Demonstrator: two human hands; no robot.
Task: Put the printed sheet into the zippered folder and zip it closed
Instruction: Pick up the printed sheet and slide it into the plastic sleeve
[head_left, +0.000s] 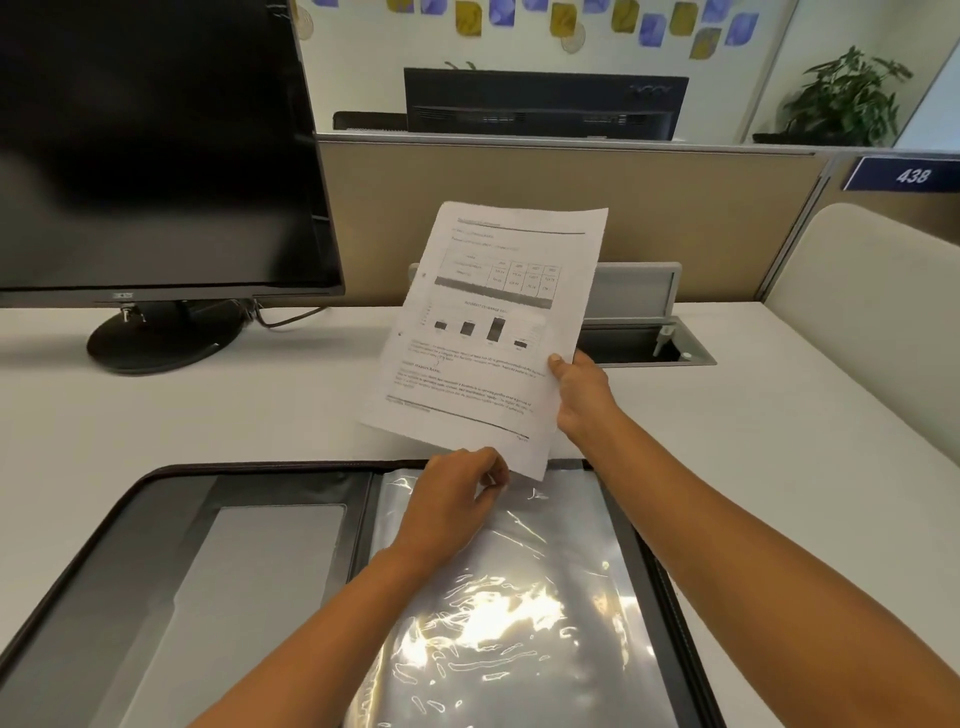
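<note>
**Q:** Where is the sheet, and how is it held?

**A:** The sheet (498, 322) is held in the air above the desk (208, 415), just beyond the far edge of the folder (171, 519), with its printed face turned to the camera. Its right edge is pinched by the right hand (579, 395), thumb on the front and fingers hidden behind. It is tilted so that its lower corner hangs just over the top of the sleeve (519, 597).

**Q:** Why that tilt?

**A:** A corner is judged to be offered first, since a corner is more easily fed into a narrow mouth than a whole edge.

**Q:** And the other hand?

**A:** The left hand (452, 499) is set at the sleeve's top edge, fingers curled and pressed to the thumb, seemingly on the plastic. The mouth is probably being held apart for the sheet. Whether it is open cannot be told through the glare.

**Q:** How is the folder laid?

**A:** It is laid flat and fully open on the desk, near the camera, with the sleeve on its right half, so that both hands are left free. The sheet is not yet inside, and nothing is zipped. A monitor (156, 156) is seen at the left.
</note>
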